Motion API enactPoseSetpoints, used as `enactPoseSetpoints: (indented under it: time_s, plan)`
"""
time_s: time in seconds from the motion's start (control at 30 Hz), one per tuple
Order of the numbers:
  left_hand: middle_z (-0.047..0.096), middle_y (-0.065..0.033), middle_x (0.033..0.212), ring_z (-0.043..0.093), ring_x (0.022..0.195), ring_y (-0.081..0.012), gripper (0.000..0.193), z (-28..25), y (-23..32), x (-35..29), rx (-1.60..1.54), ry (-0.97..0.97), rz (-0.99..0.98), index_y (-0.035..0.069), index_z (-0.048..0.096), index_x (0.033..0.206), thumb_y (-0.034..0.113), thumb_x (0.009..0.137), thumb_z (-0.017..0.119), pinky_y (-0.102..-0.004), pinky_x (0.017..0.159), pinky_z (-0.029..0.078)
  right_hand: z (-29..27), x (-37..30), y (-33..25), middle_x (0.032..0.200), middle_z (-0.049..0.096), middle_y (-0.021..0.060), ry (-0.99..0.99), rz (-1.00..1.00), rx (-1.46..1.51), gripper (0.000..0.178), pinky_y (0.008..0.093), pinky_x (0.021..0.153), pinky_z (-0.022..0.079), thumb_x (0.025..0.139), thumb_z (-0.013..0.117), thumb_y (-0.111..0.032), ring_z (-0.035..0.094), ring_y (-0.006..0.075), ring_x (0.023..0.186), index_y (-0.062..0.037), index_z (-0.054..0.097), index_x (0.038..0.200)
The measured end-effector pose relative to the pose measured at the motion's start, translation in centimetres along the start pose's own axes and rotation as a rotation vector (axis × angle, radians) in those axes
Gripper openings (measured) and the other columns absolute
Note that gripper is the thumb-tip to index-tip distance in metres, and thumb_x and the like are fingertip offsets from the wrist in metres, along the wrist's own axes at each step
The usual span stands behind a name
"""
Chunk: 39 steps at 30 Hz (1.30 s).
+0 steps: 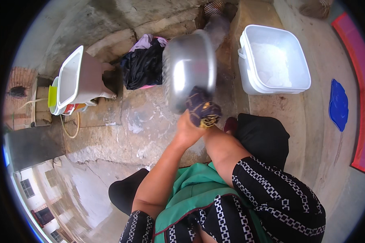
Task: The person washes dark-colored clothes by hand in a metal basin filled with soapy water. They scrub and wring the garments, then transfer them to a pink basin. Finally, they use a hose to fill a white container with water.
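Note:
A dark cloth [202, 106] with a gold pattern is bunched up in front of me. My left hand [189, 126] is closed round its lower part. My right forearm reaches the same spot, but its hand is mostly hidden behind the cloth and my left hand, so its fingers do not show. Just beyond the cloth is a large shiny metal basin [186, 60], its rim toward the right, seemingly tilted. The cloth overlaps the basin's lower edge in the view; whether they touch I cannot tell.
Black and lilac clothes [144, 62] are heaped left of the basin. Further left stands a pale tub [84, 77] near a hose [78, 125]. At right are a white bucket [253, 79], a blue flat piece [338, 106] and a red-edged mat [363, 105]. The concrete floor [109, 141] is worn.

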State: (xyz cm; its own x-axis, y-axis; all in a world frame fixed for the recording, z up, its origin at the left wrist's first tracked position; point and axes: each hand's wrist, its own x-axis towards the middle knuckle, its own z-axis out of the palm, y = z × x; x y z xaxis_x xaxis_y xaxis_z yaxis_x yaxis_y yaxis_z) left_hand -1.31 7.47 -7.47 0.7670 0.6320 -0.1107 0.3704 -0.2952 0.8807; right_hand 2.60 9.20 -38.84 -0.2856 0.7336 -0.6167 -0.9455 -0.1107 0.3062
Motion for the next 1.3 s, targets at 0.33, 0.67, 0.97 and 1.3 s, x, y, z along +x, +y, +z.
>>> enactPoseSetpoints:
  time_s: [0.33,0.67,0.97,1.3]
  plan:
    - [0.059,-0.0051,0.092,0.058,0.085,-0.0194,0.030,-4.8,-11.7,-11.8,-0.944,0.631,-0.672,0.008,0.054,0.102,0.011,0.074,0.065,-0.0324,0.078,0.048,-0.9,-7.9,2.0,0.086,0.061,0.0089,0.893,-0.448,-1.020,0.035,0.0343,0.052,0.047,0.068,0.067,-0.002,0.059,0.0209,0.068,-0.0065,0.052,0.099]
    - [0.061,-0.0066,0.087,0.059,0.070,-0.0170,0.030,-3.9,-26.2,-13.7,-0.699,0.681,-0.897,0.002,0.057,0.096,0.007,0.068,0.068,-0.0278,0.062,0.049,0.6,-5.7,4.3,0.088,0.059,0.0085,0.809,-0.615,-1.245,0.033,0.0324,0.053,0.049,0.071,0.067,-0.005,0.059,0.0206,0.075,-0.0070,0.050,0.099]
    - [0.047,-0.0241,0.118,0.047,0.112,-0.0344,0.085,-7.4,-25.3,-4.6,-0.105,0.659,-0.558,-0.003,0.041,0.125,0.022,0.055,0.081,-0.0386,0.094,0.041,6.8,-3.9,2.4,0.121,0.051,0.0194,0.818,-0.997,-1.577,0.051,0.0353,0.090,0.043,0.073,0.060,-0.014,0.054,0.0280,0.106,-0.0020,0.047,0.121]
    - [0.042,-0.0130,0.127,0.044,0.113,-0.0263,0.062,-18.1,-24.6,12.2,-1.090,0.434,-0.582,0.013,0.034,0.134,0.039,0.083,0.059,-0.0430,0.084,0.044,30.7,6.2,-5.0,0.120,0.051,0.0151,0.078,-1.904,-2.217,0.055,0.0407,0.099,0.033,0.071,0.070,-0.027,0.043,0.0331,0.117,-0.0051,0.049,0.118]
